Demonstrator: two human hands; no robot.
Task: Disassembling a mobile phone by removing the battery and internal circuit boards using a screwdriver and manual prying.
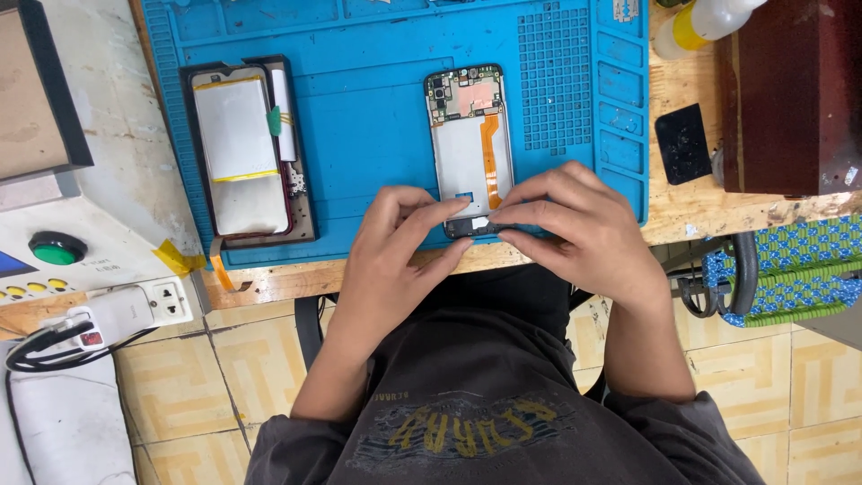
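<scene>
An opened phone body lies on a blue work mat, with its circuit board at the far end and an orange ribbon cable down its middle. My left hand and my right hand meet at the phone's near end. The fingertips of both pinch its bottom edge, where a small dark part sits. Left of it on the mat lies a second opened phone with a pale battery, yellow tape and a loose orange ribbon.
A grey machine with a green knob stands at the left, a white power strip below it. A dark brown box, a bottle and a small black pad sit at the right. The wooden table edge runs near me.
</scene>
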